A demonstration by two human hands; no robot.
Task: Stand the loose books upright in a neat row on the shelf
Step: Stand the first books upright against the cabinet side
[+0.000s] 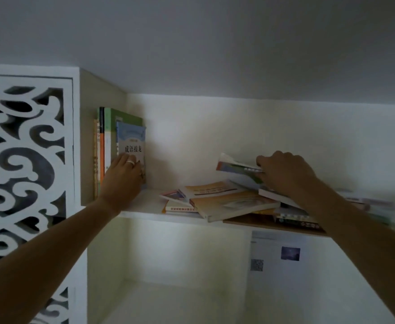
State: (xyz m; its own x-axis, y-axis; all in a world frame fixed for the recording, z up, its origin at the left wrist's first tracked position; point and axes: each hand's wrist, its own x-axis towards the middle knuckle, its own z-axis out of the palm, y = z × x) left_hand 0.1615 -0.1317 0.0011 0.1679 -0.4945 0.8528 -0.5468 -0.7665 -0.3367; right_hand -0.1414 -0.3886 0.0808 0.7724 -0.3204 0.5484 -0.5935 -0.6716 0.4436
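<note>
Your left hand [121, 176] braced the upright blue paperback [132, 146] flat-fingered; right hand [285, 171] pinched a thin green-white booklet [238, 168] — should've landed it spine-out, flush.

Both arms extended up and forward, forearms bare. Left hand [121, 176]: back toward camera, fingers straight and pressed flat against an upright surface; ring on one finger. Right hand [285, 171]: knuckles up, fingers curled in a pinch grip, wrist slightly higher than left.
</note>
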